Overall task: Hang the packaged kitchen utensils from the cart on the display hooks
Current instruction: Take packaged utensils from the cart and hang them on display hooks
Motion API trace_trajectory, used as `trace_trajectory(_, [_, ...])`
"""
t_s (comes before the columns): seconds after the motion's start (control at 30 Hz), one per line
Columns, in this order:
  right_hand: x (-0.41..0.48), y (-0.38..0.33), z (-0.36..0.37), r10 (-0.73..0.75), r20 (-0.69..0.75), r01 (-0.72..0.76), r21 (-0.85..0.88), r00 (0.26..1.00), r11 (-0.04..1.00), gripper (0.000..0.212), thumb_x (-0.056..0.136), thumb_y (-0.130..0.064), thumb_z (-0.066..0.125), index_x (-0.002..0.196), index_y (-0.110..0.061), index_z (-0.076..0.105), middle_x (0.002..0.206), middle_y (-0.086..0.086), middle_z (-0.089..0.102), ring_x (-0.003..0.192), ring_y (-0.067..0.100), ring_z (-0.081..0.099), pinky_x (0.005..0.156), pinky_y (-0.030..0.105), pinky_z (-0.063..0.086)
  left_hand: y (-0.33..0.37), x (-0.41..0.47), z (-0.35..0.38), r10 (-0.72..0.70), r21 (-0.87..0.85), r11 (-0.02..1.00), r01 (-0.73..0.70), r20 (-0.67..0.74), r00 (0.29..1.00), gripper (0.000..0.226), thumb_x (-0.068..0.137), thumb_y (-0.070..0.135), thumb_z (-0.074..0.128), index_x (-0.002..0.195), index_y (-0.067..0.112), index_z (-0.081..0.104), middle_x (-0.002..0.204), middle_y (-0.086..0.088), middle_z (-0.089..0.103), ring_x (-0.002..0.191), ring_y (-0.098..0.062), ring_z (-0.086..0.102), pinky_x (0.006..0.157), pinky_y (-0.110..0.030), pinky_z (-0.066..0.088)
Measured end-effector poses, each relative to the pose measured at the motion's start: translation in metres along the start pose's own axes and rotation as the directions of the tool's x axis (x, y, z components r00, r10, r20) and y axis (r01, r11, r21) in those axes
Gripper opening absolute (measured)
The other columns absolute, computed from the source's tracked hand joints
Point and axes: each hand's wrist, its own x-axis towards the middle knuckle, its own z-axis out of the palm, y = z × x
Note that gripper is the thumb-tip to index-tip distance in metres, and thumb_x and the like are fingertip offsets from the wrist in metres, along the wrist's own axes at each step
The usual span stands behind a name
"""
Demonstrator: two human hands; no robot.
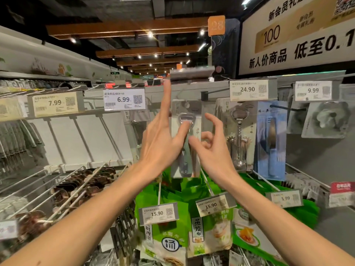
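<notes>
Bottle opener pack point(185, 163) is hanging at the middle of the display, with its top hole sitting at the hook point(180, 94). Blur is hiding whether it is fully threaded on. The left hand point(159, 143) is doing two jobs. Its forefinger is pointing straight up and propping the flipped-up price tag holder point(192, 73). Its thumb is lying on the pack's front with the other fingers hidden behind, which is reading as a pinch. The right hand point(213, 150) is curling loosely beside the pack, its thumb tip touching the front and gripping nothing.

To do this step well, I judge the forefinger should be holding the tag holder up while the pack is sliding back along the hook. The thumb should be steadying the card so it is hanging square and facing out, and only then should the holder be dropping.

Room is tight sideways. A corkscrew pack point(238, 131) is hanging just beside on the right, and another pack point(134, 129) is hanging near on the left. Below, rods carrying the price tags point(158, 214) are jutting out over green bags point(172, 196) toward the forearms. Pulling the hands straight back is looking safest. The cart is not showing.
</notes>
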Motion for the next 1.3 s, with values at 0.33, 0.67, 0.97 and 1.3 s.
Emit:
trace_trajectory(0.33, [0.007,0.038,0.009,0.02,0.017,-0.015,-0.223,1.0,0.975,0.073,0.087,-0.03,0.071,0.145,-0.035,0.027,0.14,-0.001,0.054,0.125,0.019,0.054,0.107,0.047,0.043,-0.024,-0.03,0.039,-0.319,-0.176,0.93,0.324,0.055,0.946,0.05,0.094,0.031,0.064,0.141,0.034,0.046,0.068,-0.001,0.071,0.064,-0.01,0.068,0.073,-0.013,0.052])
trace_trajectory(0.67, [0.014,0.045,0.006,0.096,0.073,-0.068,-0.325,0.993,0.943,0.076,0.091,-0.029,0.066,0.151,-0.036,0.019,0.145,0.004,0.048,0.127,0.024,0.051,0.109,0.046,0.04,-0.029,-0.022,0.034,-0.327,-0.01,0.943,0.332,0.148,0.933,0.046,0.098,0.025,0.059,0.143,0.027,0.049,0.123,0.008,0.065,0.09,-0.006,0.063,0.084,-0.005,0.039])
trace_trajectory(0.97, [-0.075,0.047,0.004,0.101,-0.006,-0.098,-0.314,0.995,0.944,0.021,0.089,-0.029,0.067,0.102,-0.019,0.054,0.082,0.003,0.058,0.071,0.014,0.053,0.069,0.033,0.046,-0.032,-0.076,-0.043,-0.215,0.34,0.936,0.092,0.344,0.914,0.029,0.093,0.044,0.06,0.075,0.022,0.063,0.058,0.01,0.057,0.061,-0.018,0.058,0.066,-0.037,0.053])
trace_trajectory(1.3, [-0.279,0.051,0.136,0.271,0.416,-0.14,-0.318,0.868,0.938,0.014,0.092,-0.037,0.062,0.088,-0.023,0.062,0.07,-0.009,0.058,0.065,0.009,0.054,0.063,0.031,0.044,-0.068,-0.275,-0.2,-0.47,0.548,0.831,0.094,0.6,0.647,0.044,0.088,0.063,0.043,0.063,0.027,0.044,0.055,0.009,0.053,0.06,-0.018,0.062,0.054,-0.03,0.04])
